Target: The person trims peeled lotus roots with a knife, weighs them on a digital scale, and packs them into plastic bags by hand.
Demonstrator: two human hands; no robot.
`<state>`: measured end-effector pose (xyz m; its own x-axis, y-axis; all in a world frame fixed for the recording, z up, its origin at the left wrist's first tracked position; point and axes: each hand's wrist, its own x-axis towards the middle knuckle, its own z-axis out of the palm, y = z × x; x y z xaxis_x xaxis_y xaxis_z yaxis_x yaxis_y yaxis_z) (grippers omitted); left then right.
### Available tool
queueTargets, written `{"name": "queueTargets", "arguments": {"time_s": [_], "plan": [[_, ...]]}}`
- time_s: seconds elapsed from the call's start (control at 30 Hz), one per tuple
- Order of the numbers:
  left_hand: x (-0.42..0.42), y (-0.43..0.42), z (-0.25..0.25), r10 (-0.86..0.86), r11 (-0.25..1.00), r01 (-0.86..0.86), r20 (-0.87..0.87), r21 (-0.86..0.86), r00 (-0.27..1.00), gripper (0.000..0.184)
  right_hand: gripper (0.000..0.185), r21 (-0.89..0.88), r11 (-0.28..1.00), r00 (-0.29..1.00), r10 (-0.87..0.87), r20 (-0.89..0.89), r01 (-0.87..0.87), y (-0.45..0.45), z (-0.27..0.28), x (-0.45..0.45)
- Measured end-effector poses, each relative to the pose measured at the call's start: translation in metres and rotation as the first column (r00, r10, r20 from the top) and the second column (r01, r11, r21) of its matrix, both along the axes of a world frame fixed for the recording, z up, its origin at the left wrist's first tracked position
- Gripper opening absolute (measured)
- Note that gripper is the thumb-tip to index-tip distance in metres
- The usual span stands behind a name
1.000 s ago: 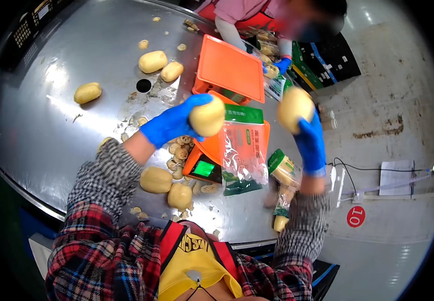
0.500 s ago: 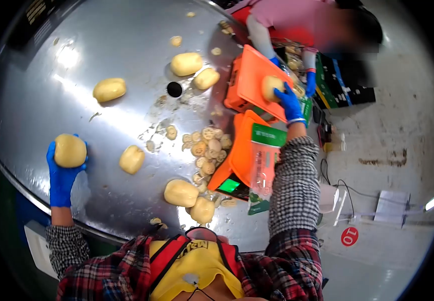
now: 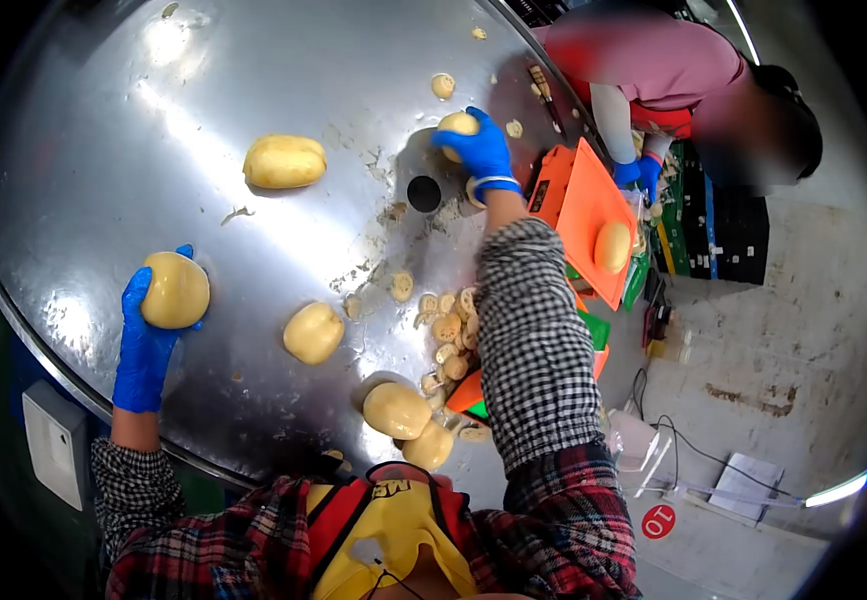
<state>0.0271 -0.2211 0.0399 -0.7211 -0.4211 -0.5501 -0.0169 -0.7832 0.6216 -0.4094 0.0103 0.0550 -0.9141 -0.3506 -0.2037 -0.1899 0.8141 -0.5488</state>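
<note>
My left hand [image 3: 153, 335], in a blue glove, is wrapped round a peeled lotus root segment [image 3: 175, 288] near the table's left edge. My right hand [image 3: 485, 152], also gloved in blue, closes on another lotus root segment [image 3: 456, 131] at the far side. Under its wrist, one more piece is mostly covered. A lotus root segment [image 3: 612, 247] lies on the orange tray [image 3: 585, 200] to the right of my right forearm. That forearm hides most of a second orange tray [image 3: 467, 392].
Lotus root segments lie on the metal table [image 3: 253, 400], including one [image 3: 285, 161] at the back and one [image 3: 314, 333] mid-table. Cut slices [image 3: 446, 327] are heaped by my forearm. A knife [image 3: 545, 97] lies near the far rim. A co-worker [image 3: 653, 60] bends over crates at the right.
My right hand has left the segment now lying on the orange tray and moved left and away to grip another. My left hand keeps its segment. The whole view has shifted.
</note>
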Motion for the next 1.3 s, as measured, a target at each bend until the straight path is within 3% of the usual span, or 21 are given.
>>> {"name": "queueTargets", "arguments": {"time_s": [0.07, 0.1, 0.17, 0.27, 0.37, 0.43, 0.47, 0.5, 0.57, 0.63, 0.7, 0.77, 0.93, 0.97, 1.07, 1.13, 1.17, 1.2, 1.23, 1.27, 1.3], "plan": [[0.002, 0.000, -0.009, -0.001, 1.000, 0.002, -0.022, 0.026, 1.000, 0.069, 0.077, -0.543, 0.768, 0.871, -0.040, 0.489, 0.340, 0.011, 0.019, -0.007], [0.007, -0.005, -0.019, -0.016, 0.999, 0.017, -0.040, 0.045, 0.999, 0.070, 0.083, -0.697, 0.468, 0.744, 0.116, 0.658, 0.543, 0.020, 0.024, -0.008], [0.005, -0.005, -0.022, -0.042, 0.995, 0.048, -0.067, 0.083, 0.997, 0.070, 0.091, -0.773, 0.213, 0.596, 0.526, 0.606, 0.598, 0.035, 0.059, 0.009], [0.007, -0.011, -0.019, -0.117, 0.978, 0.136, -0.126, 0.157, 0.985, 0.069, 0.093, -0.731, 0.072, 0.508, 0.672, 0.538, 0.679, 0.060, 0.089, 0.033], [0.007, -0.023, -0.052, -0.086, 0.966, 0.127, -0.185, 0.227, 0.979, 0.067, 0.089, -0.843, 0.370, 0.779, 0.356, 0.516, 0.390, 0.086, 0.102, 0.055], [0.002, -0.024, -0.034, -0.120, 0.955, 0.176, -0.231, 0.240, 0.965, 0.063, 0.069, -0.789, 0.550, 0.800, 0.325, 0.504, 0.273, 0.107, 0.097, 0.072], [-0.005, -0.014, -0.007, -0.080, 0.984, 0.087, -0.047, 0.158, 0.996, 0.063, 0.060, -0.608, 0.768, 0.801, 0.228, 0.553, 0.202, 0.112, 0.096, 0.077], [-0.016, -0.006, 0.017, -0.031, 0.999, 0.028, 0.110, 0.032, 0.994, 0.063, 0.061, -0.551, 0.834, 0.861, 0.273, 0.429, 0.010, 0.103, 0.090, 0.095], [-0.013, -0.009, 0.028, -0.068, 0.998, 0.067, 0.092, 0.009, 0.993, 0.062, 0.064, -0.463, 0.824, 0.913, 0.401, 0.070, -0.326, 0.072, 0.080, 0.143], [-0.003, -0.009, 0.026, -0.076, 0.997, 0.078, 0.102, -0.018, 0.992, 0.062, 0.075, 0.030, 0.855, 0.824, 0.509, -0.249, -0.518, 0.060, 0.056, 0.165], [0.009, -0.008, 0.021, -0.080, 0.996, 0.083, 0.102, -0.024, 0.992, 0.062, 0.084, 0.195, 0.868, 0.795, 0.497, -0.347, -0.457, 0.064, 0.018, 0.188], [-0.010, -0.004, 0.010, -0.117, 0.992, 0.122, 0.111, -0.034, 0.987, 0.063, 0.061, 0.295, 0.868, 0.557, 0.486, -0.673, -0.400, 0.069, -0.004, 0.189], [-0.011, -0.010, 0.006, -0.122, 0.989, 0.118, 0.045, 0.092, 0.991, 0.059, 0.080, 0.034, 0.862, 0.734, 0.450, -0.509, -0.505, 0.113, 0.016, 0.246], [-0.011, -0.010, 0.004, -0.109, 0.988, 0.104, 0.043, 0.115, 0.993, 0.058, 0.080, 0.016, 0.827, 0.782, 0.537, -0.317, -0.562, 0.127, 0.025, 0.273], [-0.016, -0.011, 0.013, -0.091, 0.994, 0.085, 0.097, 0.070, 0.991, 0.055, 0.082, 0.237, 0.724, 0.734, 0.676, -0.058, -0.648, 0.158, 0.021, 0.347], [-0.013, -0.026, -0.021, -0.124, 0.992, 0.125, 0.010, -0.036, 0.992, 0.053, 0.087, 0.208, 0.782, 0.789, 0.611, -0.064, -0.588, 0.168, 0.000, 0.357], [-0.012, -0.023, -0.013, -0.123, 0.970, 0.145, -0.120, 0.197, 0.985, 0.053, 0.086, 0.143, 0.809, 0.806, 0.585, -0.090, -0.571, 0.170, -0.004, 0.356], [-0.013, -0.032, -0.029, -0.158, 0.957, 0.202, -0.209, 0.208, 0.965, 0.055, 0.086, -0.064, 0.902, 0.902, 0.429, 0.036, -0.427, 0.163, 0.012, 0.346], [-0.019, -0.026, -0.013, -0.116, 0.970, 0.127, -0.066, 0.208, 0.991, 0.058, 0.085, -0.275, 0.940, 0.957, 0.248, 0.154, -0.199, 0.160, 0.022, 0.334], [-0.017, -0.032, -0.020, -0.252, 0.952, 0.267, -0.114, 0.151, 0.961, 0.061, 0.085, -0.353, 0.930, 0.980, 0.157, 0.121, -0.105, 0.156, 0.041, 0.308], [-0.026, -0.015, 0.009, -0.186, 0.977, 0.182, 0.029, 0.109, 0.982, 0.064, 0.085, -0.439, 0.898, 0.992, 0.072, 0.106, -0.019, 0.148, 0.062, 0.283]]}}
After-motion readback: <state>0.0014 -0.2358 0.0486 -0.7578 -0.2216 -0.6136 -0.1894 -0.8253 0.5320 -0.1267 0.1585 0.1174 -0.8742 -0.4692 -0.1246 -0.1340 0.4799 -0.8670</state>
